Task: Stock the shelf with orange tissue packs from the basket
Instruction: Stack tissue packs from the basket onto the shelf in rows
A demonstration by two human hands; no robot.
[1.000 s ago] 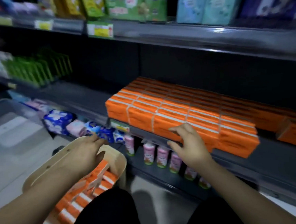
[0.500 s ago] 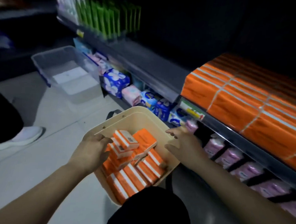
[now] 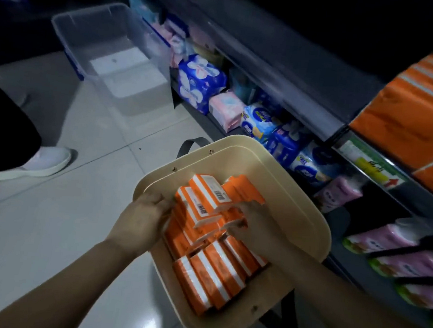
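Orange tissue packs (image 3: 208,211) lay heaped in the beige basket (image 3: 311,220) at about 6 o'clock in the head view, some flat in rows toward the near rim and a few tilted up at the centre with their barcodes showing. The step in hand looked like the pick: both hands were down inside the basket on either side of the raised packs. The right hand (image 3: 256,223), coming in from 4 o'clock, had its grip curled onto the packs at the middle of the heap. The left hand (image 3: 141,221), at 8 o'clock, pressed against the pile's edge by the basket wall, but its fingertips were tucked out of sight, so I cannot tell whether its grip had closed on anything. The shelf (image 3: 304,78) ran from 12 toward 4 o'clock, with a block of orange stock (image 3: 406,112) already seated at 3 o'clock. Next, I judged, the hands would need to squeeze a small stack together squarely, lift it clear of the rim without spilling loose packs, and carry it up to 3 o'clock beside the stock. A clear bin (image 3: 74,32) stood at 10 o'clock, and a white shoe (image 3: 42,160) at 9 o'clock.
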